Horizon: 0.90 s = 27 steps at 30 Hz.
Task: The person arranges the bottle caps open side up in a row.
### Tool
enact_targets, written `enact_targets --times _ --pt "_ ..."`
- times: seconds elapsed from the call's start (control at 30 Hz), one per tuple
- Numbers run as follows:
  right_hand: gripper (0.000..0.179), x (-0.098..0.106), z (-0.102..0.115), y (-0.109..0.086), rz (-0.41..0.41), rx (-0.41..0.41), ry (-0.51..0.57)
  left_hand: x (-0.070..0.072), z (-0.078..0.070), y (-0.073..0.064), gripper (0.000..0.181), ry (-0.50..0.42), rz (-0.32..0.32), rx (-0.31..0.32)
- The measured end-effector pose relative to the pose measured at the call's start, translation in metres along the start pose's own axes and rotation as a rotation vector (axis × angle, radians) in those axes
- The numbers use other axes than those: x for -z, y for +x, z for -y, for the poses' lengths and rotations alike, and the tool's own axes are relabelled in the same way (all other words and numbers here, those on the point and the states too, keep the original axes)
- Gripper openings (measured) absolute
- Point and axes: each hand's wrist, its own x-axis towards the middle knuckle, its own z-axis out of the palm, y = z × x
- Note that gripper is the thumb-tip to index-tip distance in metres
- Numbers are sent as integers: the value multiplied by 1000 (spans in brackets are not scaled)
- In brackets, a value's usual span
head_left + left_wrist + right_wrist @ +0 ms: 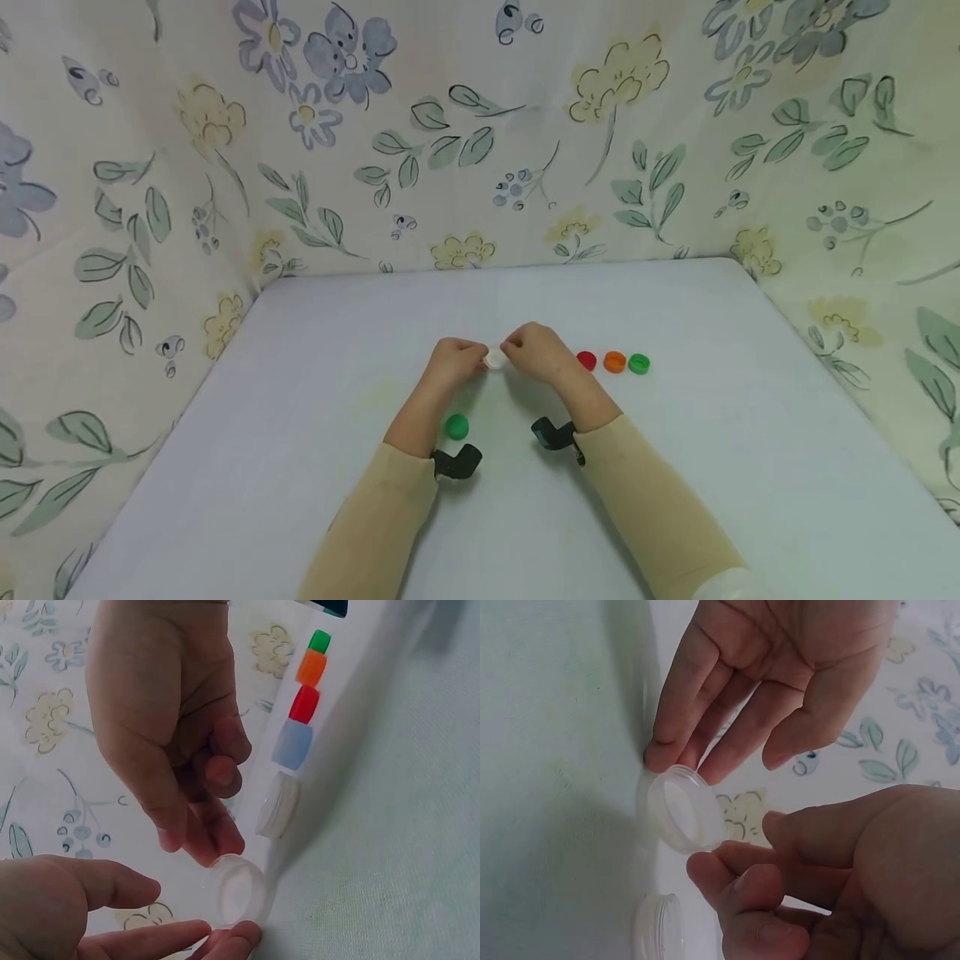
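A small clear round plastic piece with a ridged rim (pixel 495 359) is on the white table between both hands. My left hand (pixel 453 362) reaches it from the left; in the right wrist view its fingertips (pixel 664 754) touch the rim, while the thumb stands apart. From the right comes my right hand (pixel 542 352). Its fingertips (pixel 712 870) meet the opposite side of the rim, thumb spread away and the other fingers bent. A second clear round piece (pixel 277 805) stands close by, hidden behind the right hand in the head view.
Red (pixel 587 360), orange (pixel 615 362) and green (pixel 639 363) caps line up right of my right hand. A light blue piece (pixel 292 744) joins that row. Another green cap (pixel 457 427) lies beside my left wrist. Flowered cloth (pixel 480 167) hangs around the table.
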Motion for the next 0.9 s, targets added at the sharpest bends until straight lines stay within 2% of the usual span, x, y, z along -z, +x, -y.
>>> enact_targets --times 0.3,0.7,0.8,0.9 --pt "31 2 0 0 -3 3 -55 -1 -5 -2 31 37 21 15" --pt "31 15 -5 -7 -57 0 -29 -6 -8 -4 31 46 21 26" --pt "29 12 0 -11 -66 -7 12 3 -10 -7 33 58 38 8" --pt "26 1 11 -17 -15 13 53 29 -14 -20 36 29 22 -51"
